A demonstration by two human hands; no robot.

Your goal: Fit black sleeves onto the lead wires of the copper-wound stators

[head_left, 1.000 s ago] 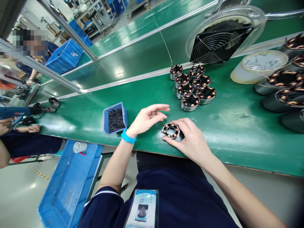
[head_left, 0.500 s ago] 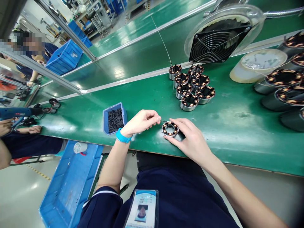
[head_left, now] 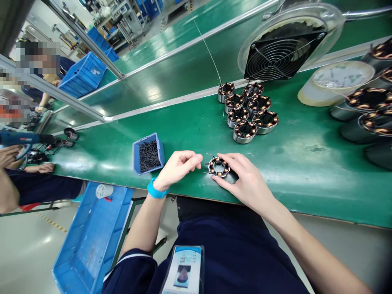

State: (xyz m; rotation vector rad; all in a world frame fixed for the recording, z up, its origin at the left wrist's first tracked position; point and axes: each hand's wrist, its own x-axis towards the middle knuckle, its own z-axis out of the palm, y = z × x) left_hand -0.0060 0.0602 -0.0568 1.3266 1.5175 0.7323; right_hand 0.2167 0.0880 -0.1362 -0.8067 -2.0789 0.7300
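Observation:
My right hand (head_left: 248, 179) grips a small motor stator (head_left: 227, 171) on the green bench, thumb on the near side and fingers on the far side. Copper windings ring its open middle. Thin wire ends and a short dark sleeve stick out at its left. Left of the stator, apart from it, is my left hand (head_left: 180, 168), thumb pressed to curled fingers; whether anything small is in them is hidden. Near my left wrist stands a blue bin (head_left: 135, 157) filled with short black sleeves (head_left: 149, 156).
Several finished-looking stators (head_left: 245, 131) stand grouped farther back. Larger stators (head_left: 367, 100), a whitish tub (head_left: 318, 90) and a fan with a black grille (head_left: 272, 61) are at the right. A co-worker's hand (head_left: 10, 157) holds a blue power tool (head_left: 21, 139). A blue crate (head_left: 88, 241) sits below the bench edge.
My left hand has drawn back to the left, away from the stator's wires, and a dark sleeve now shows at the stator's left. My right hand keeps its hold.

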